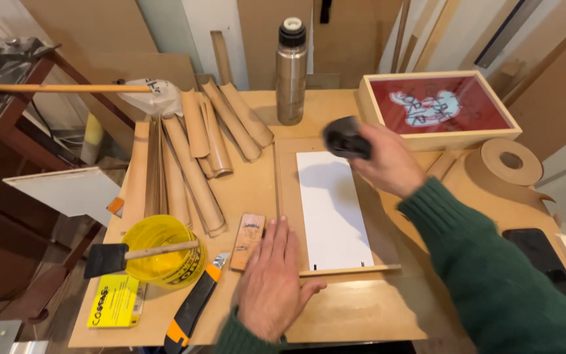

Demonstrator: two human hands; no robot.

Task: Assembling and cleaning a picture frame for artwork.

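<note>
A white sheet point(332, 208) lies on a brown board point(361, 308) on the workbench. My left hand point(272, 282) rests flat, fingers apart, on the board at the sheet's lower left corner, beside a small wooden block point(248, 241). My right hand point(388, 160) hovers over the sheet's upper right corner and grips a dark rounded tool point(346, 137), blurred by motion. A thin wooden strip point(352, 269) runs along the sheet's near edge.
Rolled brown paper tubes point(198, 154) lie at the left, a steel flask point(291, 72) stands behind. A yellow tub point(165, 252) holds a foam brush point(116, 257). A utility knife point(194, 305), a framed red picture point(437, 105), a brown tape roll point(509, 164) and a phone point(548, 265) surround the board.
</note>
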